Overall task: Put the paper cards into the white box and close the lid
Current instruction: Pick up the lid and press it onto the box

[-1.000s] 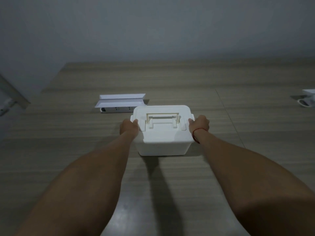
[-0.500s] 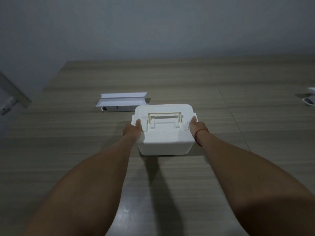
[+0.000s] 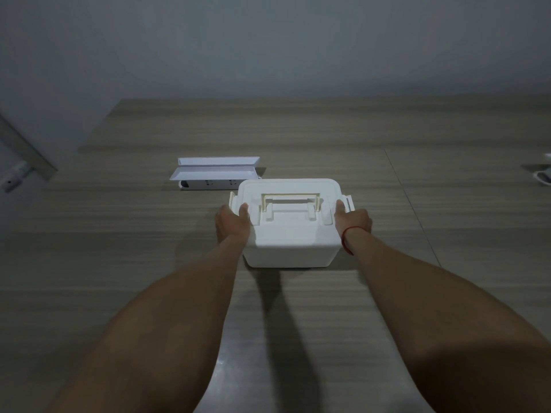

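Observation:
The white box (image 3: 289,251) stands at the middle of the wooden table with its lid (image 3: 290,189) on and the cream handle folded flat. A small latch sticks out at each end of the lid. My left hand (image 3: 232,223) grips the box's left side, thumb on the lid's edge. My right hand (image 3: 353,220), with a red string at the wrist, grips the right side the same way. White folded paper cards (image 3: 214,171) lie behind the box to the left, apart from it.
A white power strip (image 3: 208,184) lies under the paper cards. At the right edge sits a white object (image 3: 542,177), only partly in view. A grey bar and a white fitting (image 3: 13,178) show at the far left, off the table.
Both hands have slid a little toward me along the box's sides. The side latches that they covered now stick out from the lid. The box has stayed in place.

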